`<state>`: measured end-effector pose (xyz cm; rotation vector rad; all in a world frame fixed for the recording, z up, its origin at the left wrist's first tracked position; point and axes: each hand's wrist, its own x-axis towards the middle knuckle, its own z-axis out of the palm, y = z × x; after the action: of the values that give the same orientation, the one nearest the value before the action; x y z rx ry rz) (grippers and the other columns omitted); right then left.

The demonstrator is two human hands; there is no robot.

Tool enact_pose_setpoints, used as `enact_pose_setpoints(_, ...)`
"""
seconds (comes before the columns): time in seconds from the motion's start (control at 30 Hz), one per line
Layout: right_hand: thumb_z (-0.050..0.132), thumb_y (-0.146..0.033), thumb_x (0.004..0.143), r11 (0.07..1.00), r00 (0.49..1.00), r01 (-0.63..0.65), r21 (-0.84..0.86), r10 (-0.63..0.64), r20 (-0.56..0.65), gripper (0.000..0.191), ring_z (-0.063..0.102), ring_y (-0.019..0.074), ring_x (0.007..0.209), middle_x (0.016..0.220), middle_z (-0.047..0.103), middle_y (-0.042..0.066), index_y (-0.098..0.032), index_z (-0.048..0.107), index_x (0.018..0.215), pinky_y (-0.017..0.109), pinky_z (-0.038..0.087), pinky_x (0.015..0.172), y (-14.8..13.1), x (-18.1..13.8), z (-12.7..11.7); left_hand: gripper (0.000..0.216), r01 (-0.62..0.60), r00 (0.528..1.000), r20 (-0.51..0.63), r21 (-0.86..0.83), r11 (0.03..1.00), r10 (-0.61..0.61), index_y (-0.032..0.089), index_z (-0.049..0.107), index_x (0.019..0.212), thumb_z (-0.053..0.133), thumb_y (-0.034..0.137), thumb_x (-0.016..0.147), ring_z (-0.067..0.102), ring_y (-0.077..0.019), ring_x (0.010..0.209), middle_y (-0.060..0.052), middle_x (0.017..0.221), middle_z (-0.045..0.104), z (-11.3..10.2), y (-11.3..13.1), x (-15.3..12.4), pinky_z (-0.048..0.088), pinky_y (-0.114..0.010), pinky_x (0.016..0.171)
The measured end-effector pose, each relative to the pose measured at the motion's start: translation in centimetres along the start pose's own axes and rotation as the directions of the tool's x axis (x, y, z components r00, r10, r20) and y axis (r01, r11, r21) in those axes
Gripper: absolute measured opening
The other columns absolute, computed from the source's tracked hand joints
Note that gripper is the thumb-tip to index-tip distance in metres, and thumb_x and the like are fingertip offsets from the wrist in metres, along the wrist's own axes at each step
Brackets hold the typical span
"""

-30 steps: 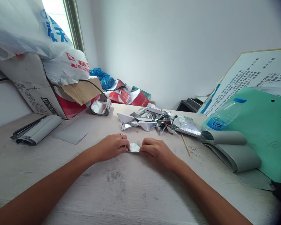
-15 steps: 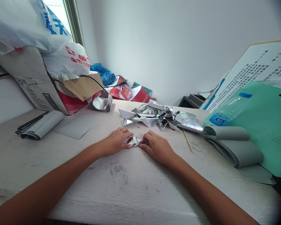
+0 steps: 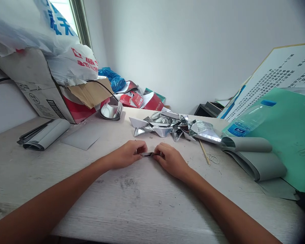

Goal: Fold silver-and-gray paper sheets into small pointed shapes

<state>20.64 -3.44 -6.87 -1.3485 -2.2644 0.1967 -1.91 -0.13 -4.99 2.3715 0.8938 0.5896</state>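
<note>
Between my two hands is a small folded piece of silver foil paper (image 3: pixel 146 155), seen nearly edge-on just above the white table (image 3: pixel 142 203). My left hand (image 3: pixel 128 153) is closed, pinching its left end between thumb and fingers. At the right end, the thumb and curled fingers of my right hand (image 3: pixel 171 159) grip it, partly hiding it. Just beyond my hands lies a heap of folded silver foil pieces (image 3: pixel 162 130). A flat grey sheet (image 3: pixel 82 137) rests to the left of my left hand.
Rolled grey sheets (image 3: pixel 47 135) lie at left, with a carton (image 3: pixel 40 91) under plastic bags (image 3: pixel 73 61) behind. On the right are a wooden stick (image 3: pixel 204 152), a rubber band (image 3: pixel 214 159), folded grey sheets (image 3: pixel 259 162), a plastic bottle (image 3: pixel 249 118) and a green board (image 3: pixel 295 142).
The foil piece has tilted from showing its shiny top face to nearly edge-on. My left fingers have curled and shifted their hold; my right hand has barely moved.
</note>
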Motion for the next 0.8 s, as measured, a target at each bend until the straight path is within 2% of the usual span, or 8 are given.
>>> enact_pose_setpoints(0.1, 0.056, -0.003, 0.090, 0.982, 0.986, 0.159, -0.104, -0.153, 0.069, 0.016, 0.053, 0.0184, 0.086, 0.091, 0.062, 0.004, -0.018, 0.059, 0.084, 0.029, 0.039, 0.072, -0.2, -0.1, -0.3, 0.021, -0.090, 0.995, 0.049, 0.131, 0.987, 0.084, 0.019, 0.058, 0.084, 0.048, 0.001, 0.079, 0.055, -0.0141, 0.083, 0.001, 0.088, 0.061, -0.3, 0.4, -0.3, 0.042, -0.027, 0.075)
enact_pose_setpoints(0.17, 0.053, -0.003, 0.092, 0.958, 0.968, 0.239, -0.156, -0.222, 0.119, 0.017, 0.053, 0.0186, 0.085, 0.091, 0.062, 0.005, -0.017, 0.060, 0.085, 0.030, 0.038, 0.072, -0.4, -0.3, -0.7, 0.023, -0.091, 0.995, 0.064, 0.216, 0.972, 0.079, 0.020, 0.059, 0.084, 0.047, 0.001, 0.078, 0.057, -0.0151, 0.087, 0.001, 0.091, 0.062, -0.5, 0.6, -0.6, 0.042, -0.027, 0.077)
enact_pose_setpoints(0.33, 0.058, -0.012, 0.091, 0.943, 0.955, 0.279, -0.180, -0.253, 0.158, 0.008, 0.055, 0.0194, 0.087, 0.094, 0.063, 0.006, -0.017, 0.063, 0.088, 0.031, 0.038, 0.073, -1.0, -0.7, -1.6, 0.016, -0.045, 0.995, 0.102, 0.283, 0.958, 0.016, 0.022, 0.066, 0.086, 0.057, 0.010, 0.079, 0.058, -0.0167, 0.091, 0.000, 0.096, 0.062, -1.1, 1.1, -1.0, 0.042, -0.028, 0.078)
enact_pose_setpoints(0.37, 0.060, -0.016, 0.092, 0.947, 0.957, 0.270, -0.173, -0.243, 0.159, 0.005, 0.055, 0.0196, 0.088, 0.094, 0.063, 0.005, -0.017, 0.063, 0.089, 0.031, 0.038, 0.073, -1.1, -0.8, -1.7, 0.014, -0.037, 0.993, 0.115, 0.268, 0.963, 0.006, 0.022, 0.068, 0.087, 0.060, 0.013, 0.080, 0.059, -0.0167, 0.091, 0.000, 0.097, 0.062, -1.2, 1.2, -1.0, 0.042, -0.028, 0.079)
enact_pose_setpoints(0.5, 0.064, -0.029, 0.095, 0.977, 0.978, 0.156, -0.143, -0.132, 0.162, 0.013, 0.056, 0.0191, 0.088, 0.097, 0.063, 0.005, -0.017, 0.063, 0.089, 0.031, 0.037, 0.070, -1.2, -0.5, -1.4, 0.012, 0.027, 0.983, 0.175, 0.179, 0.983, -0.059, 0.024, 0.073, 0.092, 0.063, 0.026, 0.085, 0.059, -0.0162, 0.090, 0.000, 0.102, 0.061, -1.7, 1.4, -0.9, 0.043, -0.027, 0.079)
enact_pose_setpoints(0.7, 0.076, -0.031, 0.087, 0.998, 0.990, 0.017, -0.053, -0.010, 0.140, 0.021, 0.055, 0.0185, 0.086, 0.096, 0.063, 0.003, -0.018, 0.060, 0.093, 0.029, 0.036, 0.069, -1.1, -0.1, -0.8, 0.019, 0.185, 0.978, 0.072, 0.146, 0.972, -0.197, 0.021, 0.065, 0.094, 0.071, 0.029, 0.078, 0.057, -0.0165, 0.084, 0.000, 0.100, 0.061, -0.9, 0.4, -0.7, 0.043, -0.027, 0.070)
enact_pose_setpoints(0.8, 0.080, -0.029, 0.082, 0.996, 0.986, -0.058, 0.063, 0.047, 0.160, 0.024, 0.055, 0.0168, 0.079, 0.090, 0.062, 0.000, -0.019, 0.059, 0.090, 0.028, 0.036, 0.066, -0.9, -0.1, -0.8, 0.026, 0.226, 0.968, 0.089, 0.105, 0.968, -0.235, 0.021, 0.063, 0.090, 0.076, 0.034, 0.073, 0.056, -0.0169, 0.081, 0.000, 0.092, 0.062, -0.6, -0.1, -0.7, 0.042, -0.027, 0.066)
